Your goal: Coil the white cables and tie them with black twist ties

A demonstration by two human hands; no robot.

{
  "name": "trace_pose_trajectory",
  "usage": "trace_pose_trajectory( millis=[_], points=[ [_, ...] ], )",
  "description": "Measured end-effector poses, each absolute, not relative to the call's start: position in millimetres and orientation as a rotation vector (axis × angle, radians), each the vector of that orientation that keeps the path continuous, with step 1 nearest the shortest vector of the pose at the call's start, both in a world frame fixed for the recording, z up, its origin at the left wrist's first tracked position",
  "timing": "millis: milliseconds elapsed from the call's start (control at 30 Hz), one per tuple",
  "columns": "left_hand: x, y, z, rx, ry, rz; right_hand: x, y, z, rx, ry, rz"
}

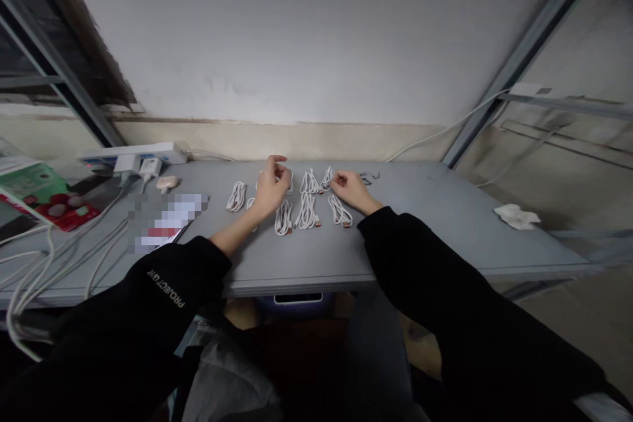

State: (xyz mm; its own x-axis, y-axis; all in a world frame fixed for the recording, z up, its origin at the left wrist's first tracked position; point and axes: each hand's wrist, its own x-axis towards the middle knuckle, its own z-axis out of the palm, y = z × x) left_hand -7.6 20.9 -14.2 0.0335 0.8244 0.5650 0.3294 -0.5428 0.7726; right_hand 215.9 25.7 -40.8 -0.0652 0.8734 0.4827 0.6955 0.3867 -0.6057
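Observation:
Several coiled white charging cables lie in two rough rows on the grey tabletop (410,237). My right hand (352,189) is closed at the far right end of the back row, its fingertips pinching a bundled cable (327,178). Over the back row, farther left, hovers my left hand (273,186), fingers loosely bent and apart, with nothing visible in it; it partly covers the bundles beneath. In front of the hands are a cable bundle (283,217), a thicker one (307,212) and another bundle (340,211) with orange-tipped plugs. One more bundle (236,196) lies to the left.
Thin black ties (368,178) lie right of my right hand. A white power strip (168,153) with plugged-in chargers, a pale earphone case (167,182), a blurred phone (171,221) and a green-red package (47,191) occupy the left. A crumpled tissue (517,216) lies at right.

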Motion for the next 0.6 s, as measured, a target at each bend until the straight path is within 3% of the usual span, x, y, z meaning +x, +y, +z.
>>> trace_pose_trajectory(
  millis=[600],
  points=[
    [-10.4, 22.6, -11.2, 1.850, 1.239, 1.458, 212.1, 21.9, -34.7, -1.425, -1.748, 0.219]
  ],
)
